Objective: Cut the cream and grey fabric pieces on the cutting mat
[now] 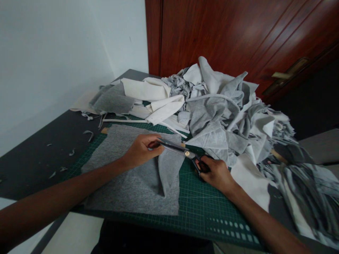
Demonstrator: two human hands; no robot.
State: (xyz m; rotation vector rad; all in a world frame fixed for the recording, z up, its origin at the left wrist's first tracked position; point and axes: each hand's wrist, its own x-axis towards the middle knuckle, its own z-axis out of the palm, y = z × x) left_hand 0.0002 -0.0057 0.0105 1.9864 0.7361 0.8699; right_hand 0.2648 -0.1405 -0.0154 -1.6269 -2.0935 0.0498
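My right hand (215, 173) is closed around the black handles of a pair of fabric scissors (187, 153). Their blades point left, across the upper part of a grey fabric piece (127, 190). The fabric lies on a green cutting mat (203, 201), with one flap raised and folded under the blades. Close to the blade tips, my left hand (143, 150) pinches the fabric's raised part between thumb and fingers. Exactly where the fabric meets the fingertips is partly hidden.
Heaped grey and white fabric scraps (212, 113) cover the table's back and right. Cream pieces (145, 89) and a darker grey piece (112, 100) lie behind the mat. Small clippings dot the dark tabletop (34, 158) on the left. A white wall and wooden door (212, 31) stand behind.
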